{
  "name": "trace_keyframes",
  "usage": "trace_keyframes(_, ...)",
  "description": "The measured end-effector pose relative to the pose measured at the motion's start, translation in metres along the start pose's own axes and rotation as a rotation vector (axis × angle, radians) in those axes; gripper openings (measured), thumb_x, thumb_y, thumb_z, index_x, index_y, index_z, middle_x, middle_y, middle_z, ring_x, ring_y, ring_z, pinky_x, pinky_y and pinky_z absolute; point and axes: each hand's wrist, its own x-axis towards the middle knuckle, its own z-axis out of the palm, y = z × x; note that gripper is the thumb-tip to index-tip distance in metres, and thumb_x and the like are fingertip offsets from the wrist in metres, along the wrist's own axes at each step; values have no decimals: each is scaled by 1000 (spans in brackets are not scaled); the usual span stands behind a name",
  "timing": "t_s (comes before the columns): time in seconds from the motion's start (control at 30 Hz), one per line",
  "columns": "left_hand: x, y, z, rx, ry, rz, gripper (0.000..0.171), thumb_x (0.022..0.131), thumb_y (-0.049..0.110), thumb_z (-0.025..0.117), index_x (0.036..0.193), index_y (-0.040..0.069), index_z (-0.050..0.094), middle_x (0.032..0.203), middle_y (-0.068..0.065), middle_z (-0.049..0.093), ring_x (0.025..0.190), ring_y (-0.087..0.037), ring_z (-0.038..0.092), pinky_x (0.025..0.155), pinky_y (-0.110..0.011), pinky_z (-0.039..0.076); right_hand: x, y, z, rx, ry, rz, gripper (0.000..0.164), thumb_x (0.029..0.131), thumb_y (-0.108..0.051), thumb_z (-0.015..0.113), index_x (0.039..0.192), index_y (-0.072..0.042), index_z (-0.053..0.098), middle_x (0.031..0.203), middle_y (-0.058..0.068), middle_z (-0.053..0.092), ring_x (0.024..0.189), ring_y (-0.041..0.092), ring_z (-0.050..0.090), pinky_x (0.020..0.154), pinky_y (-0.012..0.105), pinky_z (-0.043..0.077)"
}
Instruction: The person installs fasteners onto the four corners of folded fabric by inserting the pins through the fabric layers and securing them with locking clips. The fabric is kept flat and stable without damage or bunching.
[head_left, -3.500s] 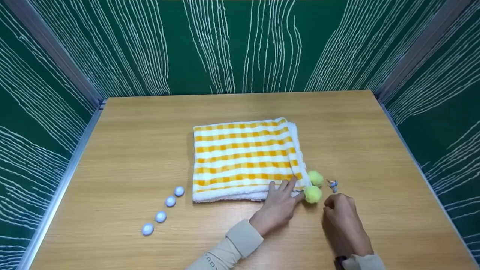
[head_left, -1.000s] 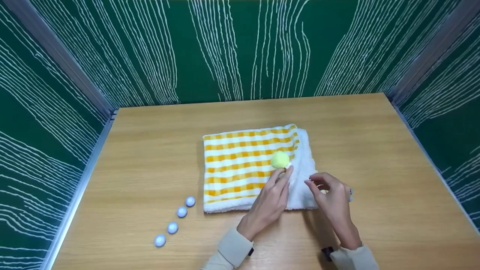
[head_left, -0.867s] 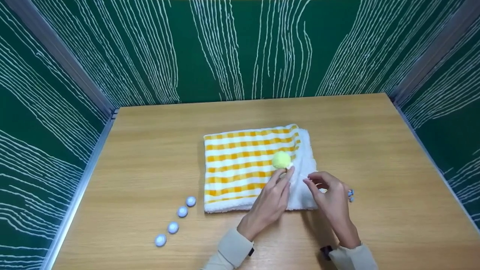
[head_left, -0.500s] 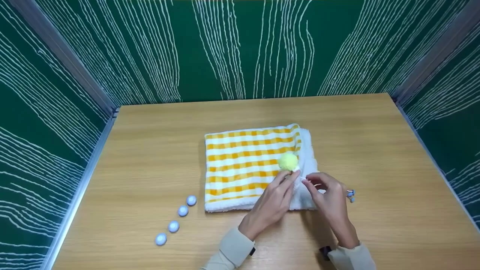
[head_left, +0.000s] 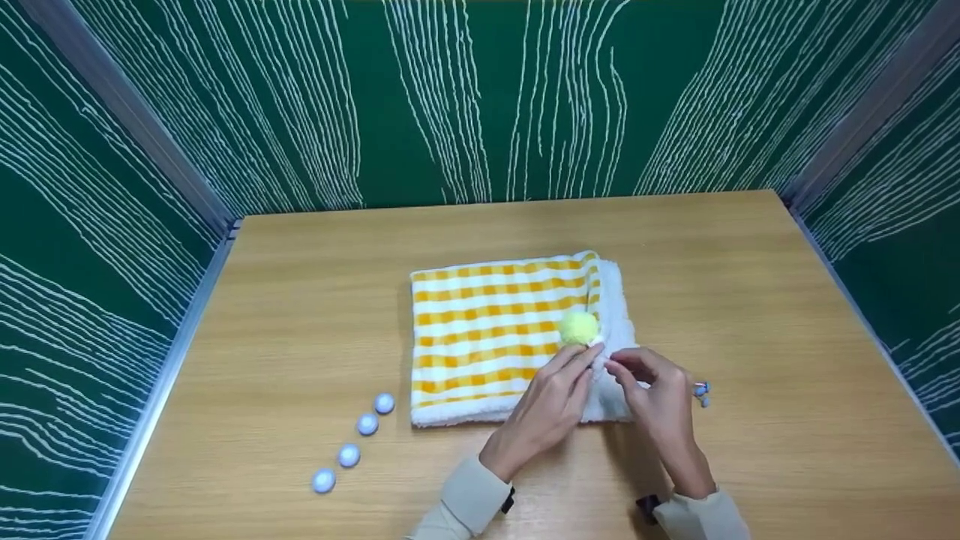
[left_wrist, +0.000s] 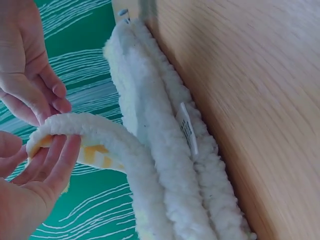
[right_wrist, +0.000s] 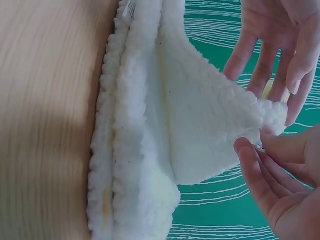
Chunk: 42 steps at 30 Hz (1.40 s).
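Observation:
A folded blanket (head_left: 487,322), yellow-and-white checked on one face and white fleece on the other, lies mid-table. Its near right corner is raised and turned back, fleece side showing, with a yellow-green pom-pom (head_left: 579,328) at its tip. My left hand (head_left: 546,405) holds this corner, fingers behind the fleece in the right wrist view. Close beside it, my right hand (head_left: 660,401) pinches a small shiny piece (right_wrist: 259,145) between thumb and forefinger, right at the corner's fleece edge. Fingertips cover most of that piece, so I cannot tell its kind.
Small blue-headed pins (head_left: 702,391) lie to the right of the blanket, partly behind my right hand. Several round pale-blue caps (head_left: 349,454) form a slanting row at the left. A white label (left_wrist: 187,131) sticks out from the blanket's near edge.
Earlier my left hand pressed the flat blanket and my right hand was by the pins. Since then the corner has been turned up, and my hands have drawn together at it.

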Motion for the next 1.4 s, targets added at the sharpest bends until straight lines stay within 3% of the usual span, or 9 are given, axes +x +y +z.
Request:
trace_keyframes(0.3, 0, 0, 0, -5, -40, 6, 42, 91, 12, 45, 132, 10, 39, 116, -1, 47, 101, -3, 43, 91, -12, 34, -2, 1, -1, 0, -6, 33, 12, 73, -10, 69, 84, -5, 68, 78, -1, 66, 64, 7, 60, 60, 12, 48)
trace_keyframes(0.67, -1, 0, 1, 12, -44, 34, 39, 91, 12, 44, 130, 11, 43, 118, 1, 47, 103, -1, 43, 90, -11, 35, -2, 2, 4, 23, 30, -5, 7, 71, -6, 70, 78, -6, 69, 73, 2, 66, 60, 12, 61, 57, 10, 46)
trace_keyframes(0.9, -2, 0, -1, -2, -42, 0, 38, 92, 15, 44, 130, 13, 43, 117, 2, 47, 102, -1, 44, 90, -12, 35, -3, 1, 4, 15, 25, -22, 7, 70, -9, 72, 76, -6, 69, 71, 1, 66, 60, 13, 61, 58, 9, 46)
trace_keyframes(1.1, -1, -2, -2, -25, 9, -25, 37, 90, 13, 46, 127, 9, 47, 114, 1, 49, 93, -4, 47, 81, -8, 39, -2, 1, 0, 4, 31, 17, 9, 70, -9, 72, 76, -5, 69, 72, 1, 66, 62, 14, 61, 61, 9, 45)
trace_keyframes(1.27, 0, -3, -1, -29, 7, -5, 37, 90, 11, 47, 127, 10, 46, 112, 1, 49, 91, -3, 47, 78, -7, 39, -1, 2, 1, -4, 21, 36, 9, 71, -10, 71, 78, -6, 69, 74, 0, 66, 64, 13, 62, 62, 9, 46)
trace_keyframes(1.4, -1, -1, -1, -22, -6, 10, 36, 92, 16, 44, 127, 13, 46, 114, 1, 50, 96, -1, 46, 85, -9, 37, 0, 2, 5, 21, 39, -2, 8, 71, -9, 71, 78, -6, 69, 74, 1, 66, 63, 14, 62, 61, 9, 46)
